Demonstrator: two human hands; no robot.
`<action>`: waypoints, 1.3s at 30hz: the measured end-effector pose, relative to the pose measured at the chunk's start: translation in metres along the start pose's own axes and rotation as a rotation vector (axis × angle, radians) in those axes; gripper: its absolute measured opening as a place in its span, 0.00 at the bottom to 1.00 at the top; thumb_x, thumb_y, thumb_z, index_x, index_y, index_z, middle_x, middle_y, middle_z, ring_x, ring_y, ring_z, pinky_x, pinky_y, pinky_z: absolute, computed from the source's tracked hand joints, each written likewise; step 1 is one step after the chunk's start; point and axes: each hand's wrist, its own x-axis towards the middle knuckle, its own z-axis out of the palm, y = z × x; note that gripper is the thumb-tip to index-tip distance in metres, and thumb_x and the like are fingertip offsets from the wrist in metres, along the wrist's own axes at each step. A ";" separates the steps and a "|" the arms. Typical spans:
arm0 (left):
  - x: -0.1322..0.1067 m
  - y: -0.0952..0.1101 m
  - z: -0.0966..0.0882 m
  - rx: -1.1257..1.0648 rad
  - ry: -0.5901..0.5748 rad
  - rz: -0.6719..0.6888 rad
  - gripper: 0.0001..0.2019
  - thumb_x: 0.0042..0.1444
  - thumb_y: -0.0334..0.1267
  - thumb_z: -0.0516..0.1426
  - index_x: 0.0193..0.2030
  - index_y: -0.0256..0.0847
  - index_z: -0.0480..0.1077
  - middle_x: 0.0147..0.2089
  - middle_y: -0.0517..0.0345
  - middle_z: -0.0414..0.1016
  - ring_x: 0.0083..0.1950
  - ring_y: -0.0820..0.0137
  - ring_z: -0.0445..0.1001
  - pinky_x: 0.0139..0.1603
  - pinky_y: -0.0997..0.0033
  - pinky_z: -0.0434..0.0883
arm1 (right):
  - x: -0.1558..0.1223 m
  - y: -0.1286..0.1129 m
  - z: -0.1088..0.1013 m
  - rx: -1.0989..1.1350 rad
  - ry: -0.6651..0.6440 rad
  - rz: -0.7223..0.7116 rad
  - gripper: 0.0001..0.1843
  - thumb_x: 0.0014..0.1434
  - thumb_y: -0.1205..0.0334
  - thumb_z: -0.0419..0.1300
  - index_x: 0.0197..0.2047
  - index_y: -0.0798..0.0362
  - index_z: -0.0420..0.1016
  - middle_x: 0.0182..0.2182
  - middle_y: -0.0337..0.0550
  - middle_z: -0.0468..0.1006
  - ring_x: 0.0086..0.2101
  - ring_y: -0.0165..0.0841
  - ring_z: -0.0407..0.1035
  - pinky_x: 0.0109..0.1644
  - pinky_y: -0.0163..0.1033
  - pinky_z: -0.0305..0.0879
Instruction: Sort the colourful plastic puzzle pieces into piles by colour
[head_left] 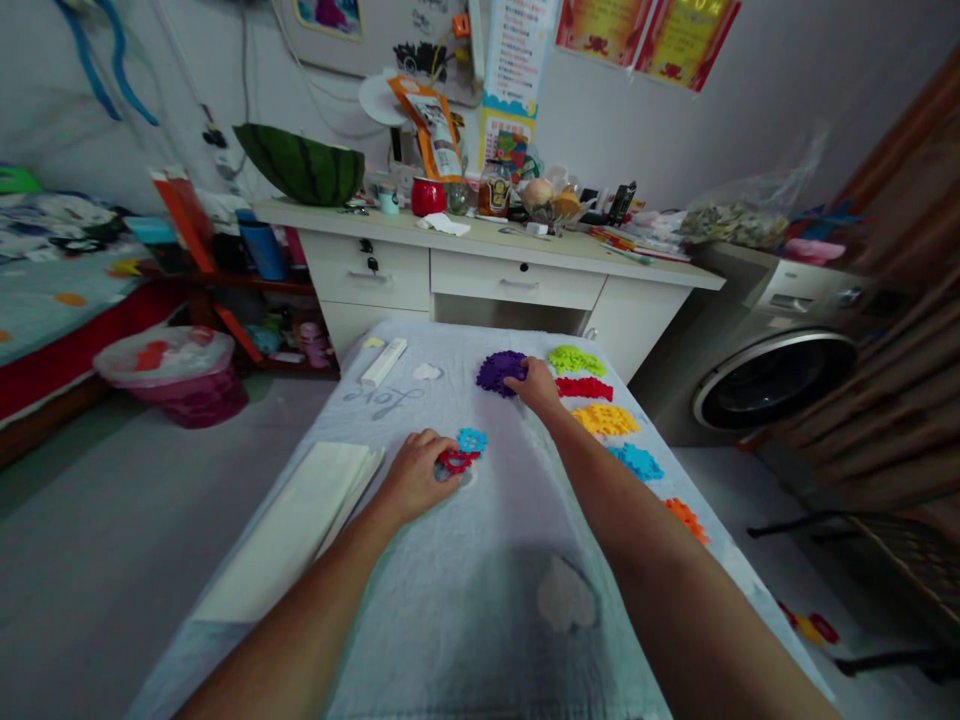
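Observation:
My left hand [424,475] is closed around a red snowflake-shaped plastic piece [459,460] low over the cloth-covered table. Touching its far edge is a blue snowflake-shaped piece [472,440], which seems joined to it. My right hand [536,385] reaches to the near right side of a purple pile of small plastic pieces [499,372]. Its thumb and fingertips are pinched down at the pile, and whatever lies between them is hidden. Right of that hand, separate piles run down the table edge: green [576,359], red [586,388], yellow [606,420], blue [637,461] and orange [685,520].
A folded cream cloth or board [300,520] and a white bar [385,363] lie on the table's left side. Behind stands a cluttered white desk [480,235] with a cut watermelon [304,165]. A washing machine [757,340] is at right, a pink bin [176,375] at left.

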 end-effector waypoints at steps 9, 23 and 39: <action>0.005 -0.004 0.000 -0.028 0.052 -0.037 0.17 0.47 0.32 0.60 0.47 0.41 0.73 0.43 0.54 0.72 0.46 0.63 0.70 0.50 0.62 0.68 | 0.008 -0.015 0.000 0.105 0.014 -0.061 0.22 0.53 0.63 0.64 0.51 0.57 0.71 0.48 0.52 0.74 0.44 0.36 0.70 0.51 0.39 0.64; 0.001 -0.003 -0.005 0.097 0.073 -0.142 0.19 0.46 0.33 0.58 0.48 0.43 0.72 0.46 0.53 0.71 0.49 0.60 0.71 0.52 0.61 0.67 | -0.097 -0.045 -0.007 -0.108 -0.500 -0.455 0.31 0.50 0.61 0.68 0.56 0.58 0.70 0.48 0.54 0.73 0.46 0.38 0.69 0.50 0.39 0.62; -0.001 -0.002 0.002 0.110 0.032 -0.067 0.16 0.50 0.38 0.58 0.48 0.44 0.72 0.47 0.52 0.74 0.50 0.59 0.71 0.52 0.59 0.65 | -0.129 0.056 -0.117 -0.147 -0.325 -0.277 0.23 0.51 0.63 0.67 0.51 0.54 0.73 0.44 0.48 0.77 0.42 0.36 0.71 0.48 0.39 0.63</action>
